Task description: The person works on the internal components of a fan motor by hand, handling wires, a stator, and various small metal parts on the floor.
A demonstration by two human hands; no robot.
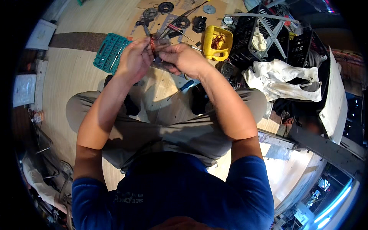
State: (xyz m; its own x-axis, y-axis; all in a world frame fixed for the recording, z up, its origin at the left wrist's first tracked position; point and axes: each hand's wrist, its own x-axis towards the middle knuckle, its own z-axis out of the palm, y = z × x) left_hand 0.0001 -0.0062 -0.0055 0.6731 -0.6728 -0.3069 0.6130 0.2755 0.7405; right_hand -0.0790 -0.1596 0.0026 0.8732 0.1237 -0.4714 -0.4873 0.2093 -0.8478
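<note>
The fingers of the left hand (136, 59) pinch a reddish wire bundle (153, 45) in front of the seated person (172, 184); from here I cannot tell whether the right hand (183, 58)'s curled fingers grip it. Caution: uneven pulling could kink strands, and a loose pinch could drop them among the scattered parts (199, 24). Cardboard (222, 17) partly covers the wood-patterned floor (96, 23), between a teal socket case (111, 53) and black crates (245, 32).
</note>
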